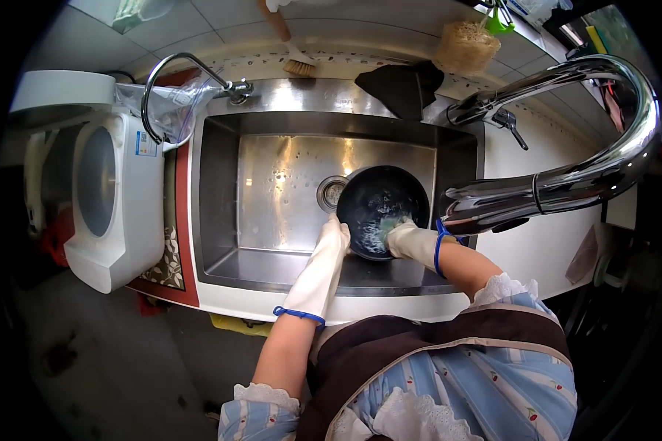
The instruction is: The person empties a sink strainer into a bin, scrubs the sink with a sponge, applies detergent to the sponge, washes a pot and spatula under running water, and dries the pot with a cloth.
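A black round pot (379, 195) with wet, sudsy streaks inside tilts in the steel sink (265, 184), beside the drain (334, 192). My left hand (334, 234), in a white rubber glove with a blue cuff tie, holds the pot's left rim. Inside the pot's near right part, my right hand (408, 239), gloved the same way, presses a pale green scrubbing pad (391, 226) against the wall. The fingers of my right hand are partly hidden by the pad and the glove.
A large chrome faucet (581, 187) arches over the sink's right side; a thin curved tap (154, 88) stands at back left. A black cloth (404, 87) drapes over the back edge near a wooden brush (299, 65) and a hanging loofah (467, 48). A white appliance (118, 198) stands left.
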`<state>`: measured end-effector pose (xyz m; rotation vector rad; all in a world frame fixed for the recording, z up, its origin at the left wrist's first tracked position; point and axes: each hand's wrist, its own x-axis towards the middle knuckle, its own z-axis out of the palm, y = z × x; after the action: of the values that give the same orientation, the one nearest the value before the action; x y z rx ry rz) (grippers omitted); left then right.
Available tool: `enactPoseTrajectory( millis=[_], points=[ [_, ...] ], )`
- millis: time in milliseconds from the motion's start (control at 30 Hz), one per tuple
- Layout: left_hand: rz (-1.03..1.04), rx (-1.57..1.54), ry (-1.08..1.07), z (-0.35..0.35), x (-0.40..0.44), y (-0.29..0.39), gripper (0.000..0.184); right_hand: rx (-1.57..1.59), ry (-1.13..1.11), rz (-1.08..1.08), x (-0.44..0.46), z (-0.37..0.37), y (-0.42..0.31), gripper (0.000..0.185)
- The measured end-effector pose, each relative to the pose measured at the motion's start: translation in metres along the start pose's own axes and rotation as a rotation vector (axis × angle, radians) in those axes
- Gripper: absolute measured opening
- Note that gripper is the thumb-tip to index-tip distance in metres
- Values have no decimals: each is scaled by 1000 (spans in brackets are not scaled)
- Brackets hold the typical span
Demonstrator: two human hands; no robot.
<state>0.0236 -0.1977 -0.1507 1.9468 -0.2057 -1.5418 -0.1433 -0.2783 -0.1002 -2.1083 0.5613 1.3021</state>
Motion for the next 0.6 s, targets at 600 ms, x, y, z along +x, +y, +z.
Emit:
enactPoseTrajectory(
  millis=[600],
  points=[
    [203, 586, 64, -5, 22, -26, 33, 63, 163, 150, 23, -13, -40, 55]
  ],
)
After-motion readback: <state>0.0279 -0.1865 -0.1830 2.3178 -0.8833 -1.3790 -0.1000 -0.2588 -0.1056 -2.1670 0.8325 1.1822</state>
